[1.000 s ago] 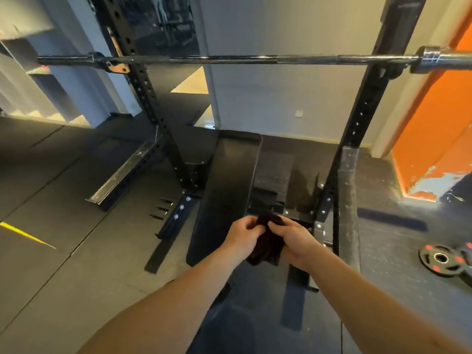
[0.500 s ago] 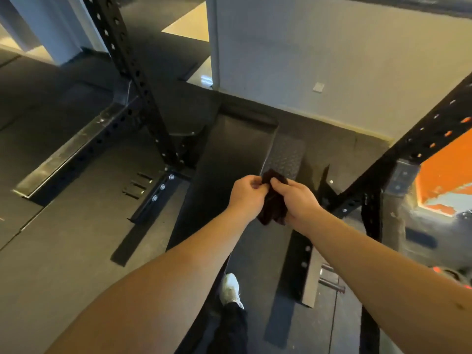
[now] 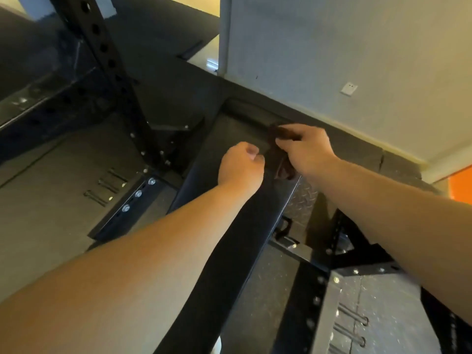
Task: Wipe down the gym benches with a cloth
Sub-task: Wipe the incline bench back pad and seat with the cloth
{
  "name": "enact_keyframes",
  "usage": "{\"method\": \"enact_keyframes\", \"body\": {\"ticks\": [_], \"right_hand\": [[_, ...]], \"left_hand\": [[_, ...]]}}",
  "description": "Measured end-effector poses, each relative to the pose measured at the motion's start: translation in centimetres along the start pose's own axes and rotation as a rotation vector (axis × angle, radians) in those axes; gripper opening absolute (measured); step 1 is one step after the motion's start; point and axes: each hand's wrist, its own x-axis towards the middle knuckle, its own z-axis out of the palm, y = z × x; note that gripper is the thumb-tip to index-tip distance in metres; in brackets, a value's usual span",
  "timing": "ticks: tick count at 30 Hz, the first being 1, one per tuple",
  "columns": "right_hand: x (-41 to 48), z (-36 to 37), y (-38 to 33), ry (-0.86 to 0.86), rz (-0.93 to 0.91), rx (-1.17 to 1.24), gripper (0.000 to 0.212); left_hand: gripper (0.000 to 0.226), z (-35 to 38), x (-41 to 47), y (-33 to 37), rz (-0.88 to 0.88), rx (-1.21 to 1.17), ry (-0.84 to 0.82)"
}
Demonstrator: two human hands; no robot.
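One dark rubber floor point(image 3: 51, 226) fills most of the view, and one pale wall point(image 3: 332, 47) stands at the far side. One black padded bench point(image 3: 229, 251) runs lengthwise from the near edge toward that wall. One black rack post point(image 3: 102, 47), drilled with a row of holes, rises to the left of the bench. Its foot plate lies flat on the floor beside the pad.

Two bare forearms reach out over the bench, one from each side. The hands are close together over the far end of the pad but not joined. The right hand point(image 3: 306, 149) pinches one dark cloth point(image 3: 282, 168) between thumb and curled fingers. The cloth hangs bunched beneath it at the bench's far right corner, near the wall. Whether it touches the pad cannot be told. The left hand point(image 3: 240, 166) is curled into a loose fist just beside the cloth. The blur hides whether its fingertips grip the cloth's edge.

One patch of ridged metal plate point(image 3: 301, 200) shows just right of the bench, below the cloth. Three shiny bolts point(image 3: 138, 193) sit in a line on the foot plate. Three short pegs point(image 3: 108, 186) stick out left of them. One white wall socket point(image 3: 348, 89) sits low on the wall.
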Motion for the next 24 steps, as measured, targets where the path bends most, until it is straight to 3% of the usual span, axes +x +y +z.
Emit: {"method": "enact_keyframes", "body": {"ticks": [4, 9, 12, 16, 24], "right_hand": [[7.5, 1.7, -0.4, 0.142, -0.213, -0.344, 0.04], [12.4, 4.0, -1.3, 0.211, -0.259, -0.638, 0.042], [13.5, 6.8, -2.1, 0.119, -0.161, -0.676, 0.028], [15.8, 9.7, -2.9, 0.139, -0.24, -0.625, 0.024], [19.7, 12.6, -5.0, -0.095, -0.219, -0.642, 0.024]], "left_hand": [[0.029, 0.4, 5.2, -1.8, 0.062, 0.255, 0.134], [0.06, -0.5, 9.8, -2.8, 0.102, 0.526, 0.204], [0.08, -1.4, 12.1, -3.1, 0.078, 0.65, 0.132], [0.087, -1.5, 13.5, -3.2, 0.011, 0.653, -0.006], [0.091, -1.4, 14.4, -2.8, 0.022, 0.859, 0.025]]}}
